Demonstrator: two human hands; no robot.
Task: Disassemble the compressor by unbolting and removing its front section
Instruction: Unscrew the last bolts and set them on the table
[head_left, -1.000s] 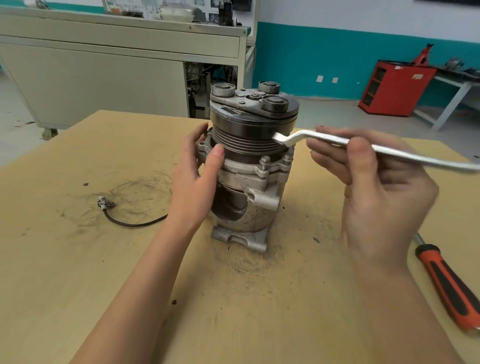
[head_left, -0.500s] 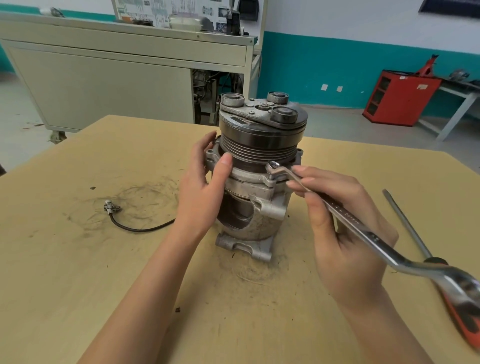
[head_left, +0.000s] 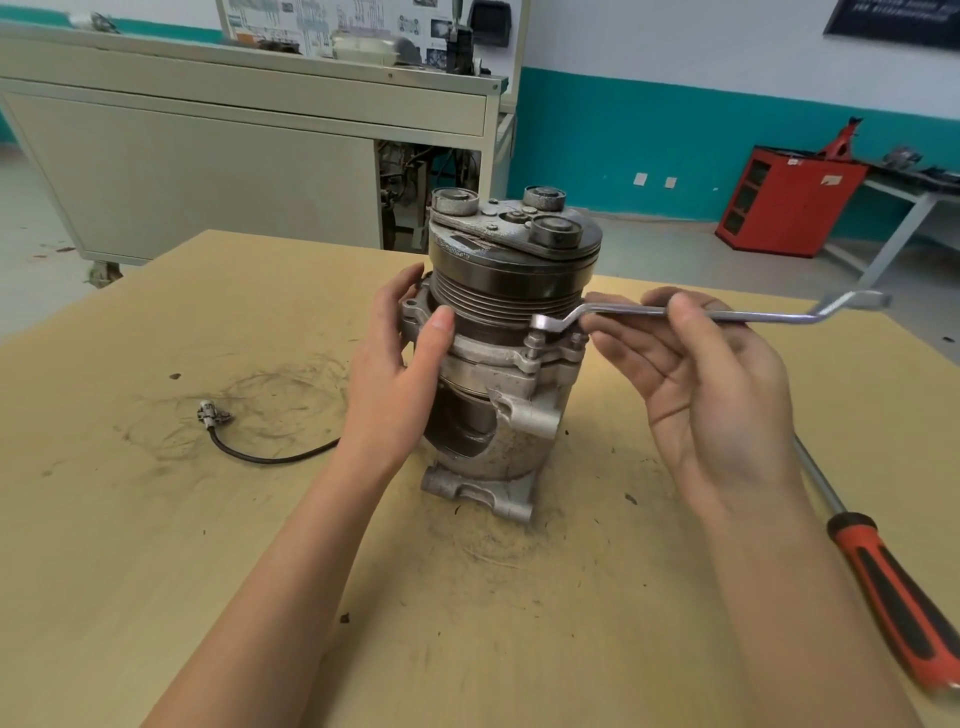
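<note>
Your compressor (head_left: 498, 353) stood upright mid-table (head_left: 156, 597), pulley up. Your left hand (head_left: 400, 374) gripped its flange from 9 o'clock. Your right hand (head_left: 711, 374), nearer the work, pinched the wrench (head_left: 696, 313) between thumb and fingers, palm open. Its ring sat just above the bolt (head_left: 534, 343) at the front flange, its handle running flat toward 3 o'clock, so your swing would be horizontal.

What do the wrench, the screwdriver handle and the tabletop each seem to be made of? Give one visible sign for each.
Wrench: probably polished or plated steel, given its bright silver sheen. Screwdriver handle: likely moulded plastic or rubber, matte red-orange with black inlays. Tabletop: apparently unfinished wood board, pale tan and dull, marked with dark scuffs and grime.
</note>
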